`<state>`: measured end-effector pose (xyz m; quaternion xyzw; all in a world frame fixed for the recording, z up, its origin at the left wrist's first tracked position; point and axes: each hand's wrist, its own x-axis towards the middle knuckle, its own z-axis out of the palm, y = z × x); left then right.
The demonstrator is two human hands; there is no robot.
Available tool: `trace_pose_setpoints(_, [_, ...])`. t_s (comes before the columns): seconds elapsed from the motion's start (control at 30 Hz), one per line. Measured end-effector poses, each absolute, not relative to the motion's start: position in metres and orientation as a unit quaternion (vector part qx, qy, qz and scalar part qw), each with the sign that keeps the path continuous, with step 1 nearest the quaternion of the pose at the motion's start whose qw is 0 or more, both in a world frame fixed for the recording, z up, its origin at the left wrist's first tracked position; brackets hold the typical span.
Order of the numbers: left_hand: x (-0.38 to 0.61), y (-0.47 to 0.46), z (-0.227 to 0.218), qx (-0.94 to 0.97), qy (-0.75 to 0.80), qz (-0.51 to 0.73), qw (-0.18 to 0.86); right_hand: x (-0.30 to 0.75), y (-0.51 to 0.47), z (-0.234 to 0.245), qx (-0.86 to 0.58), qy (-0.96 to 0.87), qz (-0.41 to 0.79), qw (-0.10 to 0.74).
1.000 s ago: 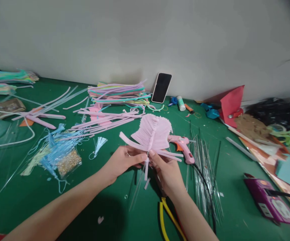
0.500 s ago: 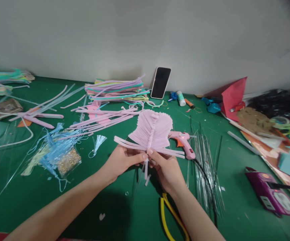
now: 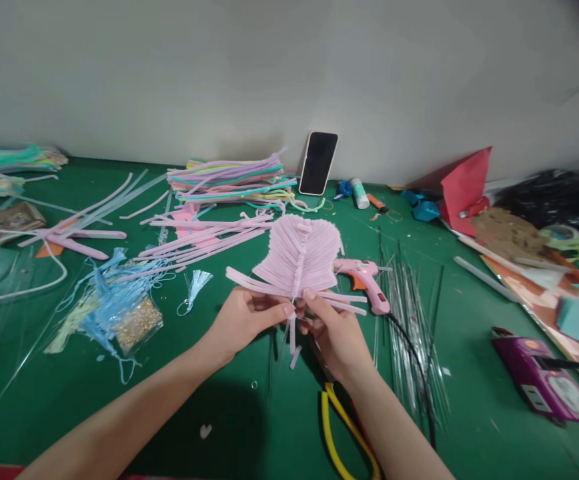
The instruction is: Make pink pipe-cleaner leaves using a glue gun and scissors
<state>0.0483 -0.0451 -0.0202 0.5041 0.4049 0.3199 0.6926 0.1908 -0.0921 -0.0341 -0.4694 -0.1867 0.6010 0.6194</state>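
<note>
- I hold a pale pink, leaf-like piece [image 3: 301, 257] of fuzzy pipe cleaners by its lower end, just ahead of my two hands.
- Its strips lie packed side by side, slanting from a knobbly braided spine; the outline is broad, with softly scalloped shoulders and a nipped lower part.
- Below that body, loose strip ends jut out sideways over the fingers of both hands, and a short fuzzy tail hangs between my thumbs.
- My left hand [image 3: 242, 321] pinches the base of the spine between thumb and bent fingers.
- My right hand [image 3: 339, 337] grips the same base from the other side, thumb pressed on top.
- Just beyond my right hand lies a glossy pink plastic glue gun [image 3: 369, 283]; to the right of that hand, thin metal wires [image 3: 412, 340] spread in a sheaf.
- Nearer me, partly under my right forearm, are smooth yellow handles [image 3: 337, 440].
- Left of my left hand sit a silky blue tassel [image 3: 198, 287] and a clear bag of gold beads [image 3: 138, 325].
- Ahead of that hand lie loose pink pipe cleaners [image 3: 214, 243].
</note>
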Motion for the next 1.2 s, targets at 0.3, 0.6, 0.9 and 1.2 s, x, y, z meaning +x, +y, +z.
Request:
trace_pose_setpoints(0.3, [0.0464, -0.0435, -0.0191, 0.504, 0.399, 0.301, 0.704, 0.1921, -0.0933, -0.0355, -0.501, -0.249, 0.571, 0.601])
trace_pose_setpoints(0.6, [0.0468, -0.0440, -0.0226, 0.481, 0.384, 0.305, 0.727, 0.1937, -0.0915, -0.0357, -0.505, -0.256, 0.578, 0.587])
trace_pose_setpoints(0.9, [0.0476, -0.0441, -0.0201, 0.470, 0.399, 0.293, 0.731, 0.1950, -0.0923, -0.0335, -0.516, -0.262, 0.580, 0.574])
trace_pose_setpoints(1.2, [0.0482, -0.0445, -0.0278, 0.483, 0.389, 0.290, 0.729, 0.1967, -0.0924, -0.0356, -0.496, -0.230, 0.606, 0.578])
